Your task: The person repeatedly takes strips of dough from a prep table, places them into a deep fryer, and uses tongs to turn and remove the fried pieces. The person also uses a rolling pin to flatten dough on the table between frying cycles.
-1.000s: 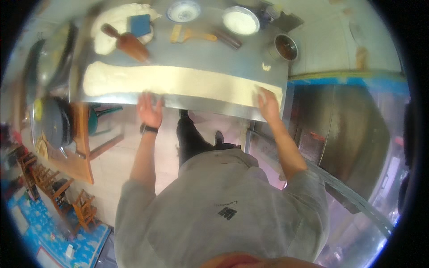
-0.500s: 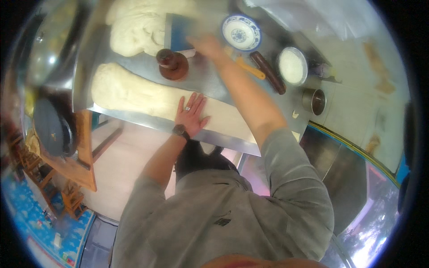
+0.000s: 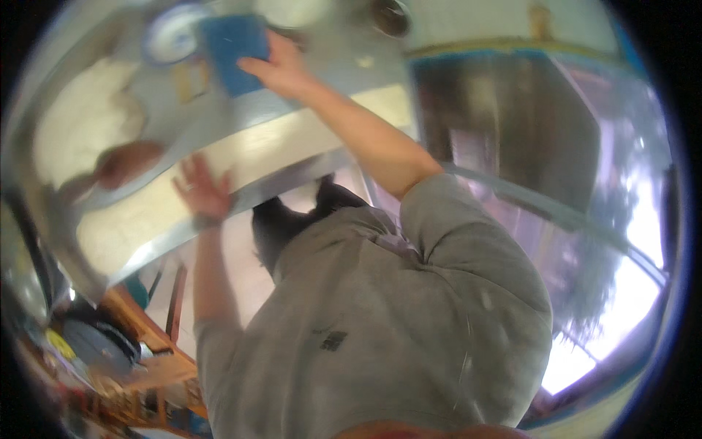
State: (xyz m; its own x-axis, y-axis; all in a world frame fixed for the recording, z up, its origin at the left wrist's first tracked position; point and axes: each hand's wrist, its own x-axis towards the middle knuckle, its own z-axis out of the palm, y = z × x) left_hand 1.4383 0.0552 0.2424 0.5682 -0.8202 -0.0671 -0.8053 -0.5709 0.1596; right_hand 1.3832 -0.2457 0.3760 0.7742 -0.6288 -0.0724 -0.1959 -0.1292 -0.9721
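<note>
A long, pale strip of dough (image 3: 252, 150) lies along the near edge of the metal table (image 3: 358, 44). Fingers spread, my left hand (image 3: 205, 190) is over the strip's left part; blur hides whether it touches. My right hand (image 3: 287, 69) grips a broad, flat, blue-looking rectangular blade (image 3: 232, 55), like a dough scraper. The blade is on the far side of the strip, and my palm covers its handle. At the left, beyond the strip, lies a large lump of dough (image 3: 88, 117). A brown round tool with a knob (image 3: 130, 162) stands between them, blurred.
Near the blade are a blue-and-white patterned bowl (image 3: 174, 35) and a smeared yellowish tool (image 3: 186, 82). At the far edge stands a round metal pot (image 3: 391, 16). A dark round-topped object (image 3: 95, 344) sits at the lower left, below the table.
The view has swung to the right and is blurred. My right hand has brought the blade away from the large dough lump, rightward past the bowl. My left hand stays by the strip.
</note>
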